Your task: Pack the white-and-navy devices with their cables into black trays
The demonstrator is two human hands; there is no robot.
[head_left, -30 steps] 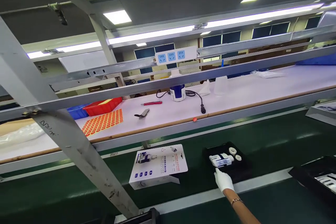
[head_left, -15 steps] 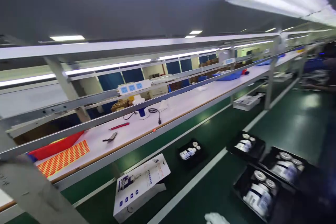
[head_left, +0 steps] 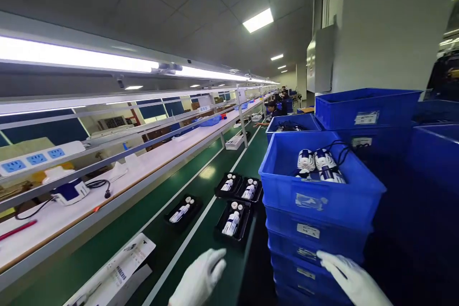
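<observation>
Both my hands wear white gloves. My left hand [head_left: 199,279] hovers open over the green conveyor belt [head_left: 201,191], fingers loosely extended, holding nothing. My right hand [head_left: 353,279] lies flat with fingers stretched against the lower front of a stack of blue bins [head_left: 315,229]. The top blue bin [head_left: 322,196] holds white-and-blue devices [head_left: 317,162] with black cords. Several black trays [head_left: 233,222] with white-and-blue devices and small round parts sit on the belt ahead of my left hand.
A white printed package [head_left: 114,267] lies on the belt at lower left. A long white bench [head_left: 143,167] runs along the left with a blue-and-white device [head_left: 70,191], a cord and a power strip [head_left: 34,158]. More blue bins [head_left: 366,107] stand right. People work far down the line [head_left: 274,107].
My view has swung right, from the bench and one black tray to the blue bins. My right hand left the tray and now rests on the bin stack; my left hand came into view.
</observation>
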